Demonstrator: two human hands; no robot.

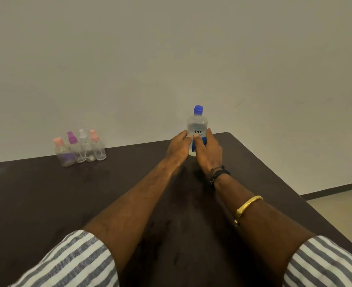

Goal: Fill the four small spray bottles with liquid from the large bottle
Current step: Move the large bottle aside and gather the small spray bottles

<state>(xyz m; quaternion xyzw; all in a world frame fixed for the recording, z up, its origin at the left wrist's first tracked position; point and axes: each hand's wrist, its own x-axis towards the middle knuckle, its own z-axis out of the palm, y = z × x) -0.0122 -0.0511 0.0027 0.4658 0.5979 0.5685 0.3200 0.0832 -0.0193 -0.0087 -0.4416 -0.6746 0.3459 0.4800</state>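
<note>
The large clear bottle [197, 125] with a blue cap and blue label stands upright near the far edge of the dark table [46, 193]. My left hand [178, 148] and my right hand [209, 151] wrap round its lower half from either side. Several small clear spray bottles [81, 149] stand in a tight cluster at the far left of the table, with pink, purple and clear spray tops on. They look empty of liquid.
A plain wall rises directly behind the table's far edge. The table's right edge runs diagonally down to the lower right, with pale floor [340, 206] beyond it. Bracelets sit on my right wrist and forearm.
</note>
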